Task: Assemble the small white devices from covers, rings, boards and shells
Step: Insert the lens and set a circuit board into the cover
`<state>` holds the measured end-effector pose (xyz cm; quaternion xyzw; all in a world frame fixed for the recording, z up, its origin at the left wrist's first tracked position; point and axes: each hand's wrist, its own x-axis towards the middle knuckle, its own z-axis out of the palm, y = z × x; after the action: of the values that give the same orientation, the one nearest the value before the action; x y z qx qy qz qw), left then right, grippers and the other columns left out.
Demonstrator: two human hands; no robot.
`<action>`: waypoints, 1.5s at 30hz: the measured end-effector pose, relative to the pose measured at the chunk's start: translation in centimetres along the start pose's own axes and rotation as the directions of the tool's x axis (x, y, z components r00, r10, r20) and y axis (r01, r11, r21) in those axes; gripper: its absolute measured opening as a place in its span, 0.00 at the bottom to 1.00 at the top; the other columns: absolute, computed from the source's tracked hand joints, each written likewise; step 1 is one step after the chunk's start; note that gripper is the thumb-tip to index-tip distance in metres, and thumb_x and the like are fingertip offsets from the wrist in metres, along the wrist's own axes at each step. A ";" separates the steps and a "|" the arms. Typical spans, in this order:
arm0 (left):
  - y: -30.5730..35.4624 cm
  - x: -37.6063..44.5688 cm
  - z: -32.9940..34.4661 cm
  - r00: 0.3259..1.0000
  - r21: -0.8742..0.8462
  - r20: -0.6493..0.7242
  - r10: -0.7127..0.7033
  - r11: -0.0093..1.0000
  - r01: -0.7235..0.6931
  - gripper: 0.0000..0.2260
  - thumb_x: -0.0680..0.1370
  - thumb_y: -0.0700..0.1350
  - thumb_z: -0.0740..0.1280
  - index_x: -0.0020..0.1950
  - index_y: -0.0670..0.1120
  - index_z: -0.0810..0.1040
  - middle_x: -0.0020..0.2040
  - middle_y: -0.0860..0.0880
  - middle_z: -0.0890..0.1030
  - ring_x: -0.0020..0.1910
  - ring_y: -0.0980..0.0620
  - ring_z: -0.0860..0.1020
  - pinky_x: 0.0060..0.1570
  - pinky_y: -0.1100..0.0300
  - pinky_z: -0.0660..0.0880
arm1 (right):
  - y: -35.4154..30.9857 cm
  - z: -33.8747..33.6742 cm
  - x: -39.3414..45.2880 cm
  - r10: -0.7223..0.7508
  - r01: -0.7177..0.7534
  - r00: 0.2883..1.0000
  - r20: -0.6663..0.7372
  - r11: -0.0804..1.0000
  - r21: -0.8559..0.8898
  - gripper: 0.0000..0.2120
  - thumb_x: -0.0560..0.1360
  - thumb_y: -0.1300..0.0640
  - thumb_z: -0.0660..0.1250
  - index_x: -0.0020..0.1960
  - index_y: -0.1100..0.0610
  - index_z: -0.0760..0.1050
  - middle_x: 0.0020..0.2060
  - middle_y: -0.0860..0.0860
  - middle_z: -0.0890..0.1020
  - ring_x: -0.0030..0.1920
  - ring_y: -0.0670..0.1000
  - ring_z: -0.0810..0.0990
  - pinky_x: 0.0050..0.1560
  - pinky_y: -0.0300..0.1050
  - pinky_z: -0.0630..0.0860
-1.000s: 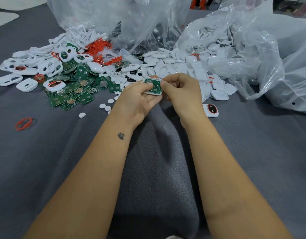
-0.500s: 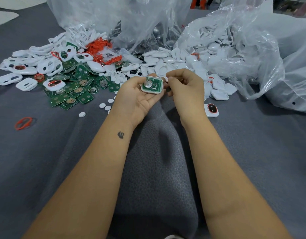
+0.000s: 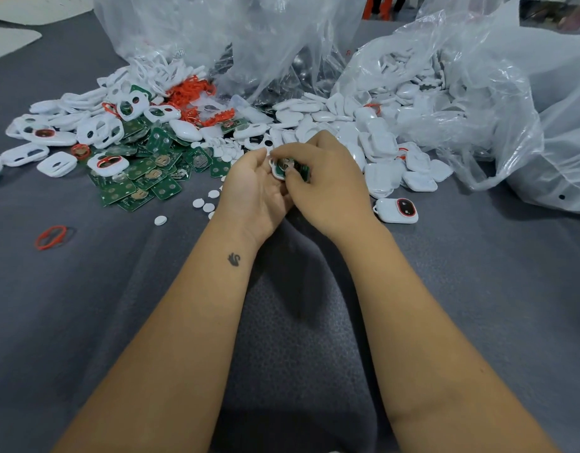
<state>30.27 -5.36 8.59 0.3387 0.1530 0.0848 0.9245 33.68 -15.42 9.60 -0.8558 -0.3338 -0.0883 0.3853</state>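
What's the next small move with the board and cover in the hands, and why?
Probably press the green board flat into the white cover. The left hand cradles the cover, the right hand pinches the board over it, and no back shell is on yet.

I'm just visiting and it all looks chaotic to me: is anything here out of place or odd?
Mostly it is loose heaps of parts. One red ring lies alone on the grey cloth, well apart from the red rings pile. A few small white discs have strayed too. Nothing looks broken.
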 end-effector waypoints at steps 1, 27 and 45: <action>0.0 0.0 0.0 1.000 0.002 -0.002 -0.005 1.000 0.005 0.20 0.84 0.48 0.48 0.54 0.40 0.77 0.50 0.42 0.83 0.51 0.47 0.80 0.57 0.54 0.75 | 0.0 0.0 0.0 -0.017 0.018 1.000 0.016 0.999 -0.044 0.17 0.75 0.58 0.63 0.59 0.43 0.79 0.45 0.49 0.71 0.49 0.51 0.73 0.47 0.48 0.73; 0.0 -0.1 0.5 1.000 0.022 -0.019 -0.019 1.000 0.019 0.12 0.82 0.38 0.53 0.49 0.37 0.76 0.39 0.43 0.82 0.36 0.51 0.82 0.37 0.61 0.81 | 0.1 -0.2 0.2 -0.027 0.030 0.990 -0.140 0.999 0.023 0.06 0.70 0.54 0.68 0.46 0.52 0.75 0.43 0.46 0.76 0.41 0.48 0.75 0.43 0.52 0.75; 0.1 0.1 0.6 0.925 -0.012 -0.250 0.287 0.954 -0.300 0.09 0.80 0.29 0.58 0.45 0.36 0.75 0.44 0.38 0.80 0.45 0.43 0.81 0.48 0.55 0.81 | 0.0 -0.1 3.2 0.366 -0.218 0.839 -0.403 0.904 0.368 0.11 0.71 0.66 0.59 0.49 0.55 0.73 0.32 0.42 0.74 0.33 0.40 0.72 0.36 0.30 0.67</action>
<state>30.51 -5.59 9.06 0.3213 0.2117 0.2673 0.8835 36.13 -13.91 10.98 -0.7803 -0.1056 -0.1763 0.5907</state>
